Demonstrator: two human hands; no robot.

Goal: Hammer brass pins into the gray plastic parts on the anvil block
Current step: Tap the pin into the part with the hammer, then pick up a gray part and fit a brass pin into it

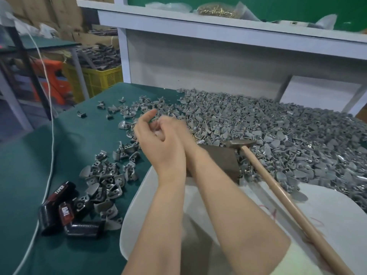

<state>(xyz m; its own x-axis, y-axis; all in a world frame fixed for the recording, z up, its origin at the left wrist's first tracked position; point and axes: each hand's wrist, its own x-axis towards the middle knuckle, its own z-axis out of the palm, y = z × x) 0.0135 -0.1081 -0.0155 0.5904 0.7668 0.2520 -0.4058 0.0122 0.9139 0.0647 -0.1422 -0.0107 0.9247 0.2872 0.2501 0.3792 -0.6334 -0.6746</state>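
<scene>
A huge heap of gray plastic parts covers the right half of the green table. The dark brown anvil block stands at the heap's near edge. A hammer rests with its head on the block's far corner, and its wooden handle runs down to the lower right; no hand holds it. My left hand and my right hand are pressed together just left of the block, fingers curled, the left index finger raised. Anything between them is hidden.
Smaller clusters of gray parts lie left of my arms. Black "TAPER" pieces and a white cable sit at the near left. A white curved plastic surface lies under my forearms. A bag of brass pins is on the shelf above.
</scene>
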